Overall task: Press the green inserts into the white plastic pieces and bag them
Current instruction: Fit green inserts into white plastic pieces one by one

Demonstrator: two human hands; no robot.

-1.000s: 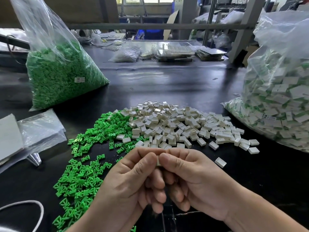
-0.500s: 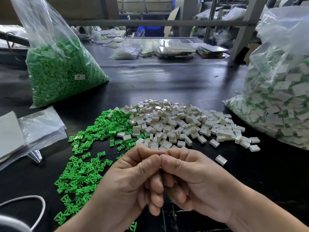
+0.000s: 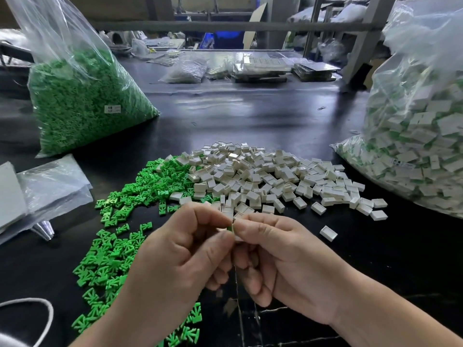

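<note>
1. Head view: both hands meet above the near edge of the black table point(image 3: 250, 113). The left hand point(image 3: 180, 259) has its fingers curled, and its thumb and forefinger pinch a green insert point(image 3: 229, 228), of which only a sliver shows.
2. The right hand point(image 3: 283, 261) is curled too. Its thumb and forefinger pinch a white plastic piece point(image 3: 237, 238) that touches the insert; how far the insert sits in cannot be told.
3. A heap of loose white pieces point(image 3: 263, 176) lies mid-table just beyond the hands. One stray piece point(image 3: 328, 233) lies apart, to the right of the right hand.
4. Loose green inserts point(image 3: 140, 194) are spread from the left side of the heap down to the near edge, passing under the left forearm.
5. A clear bag of green inserts point(image 3: 82, 106) stands at the far left, and a clear bag of white-and-green pieces point(image 3: 421, 151) sits at the right edge.
6. Flat clear bags point(image 3: 50, 186) lie at the left edge, and a white cord point(image 3: 47, 311) loops at the near left corner.
</note>
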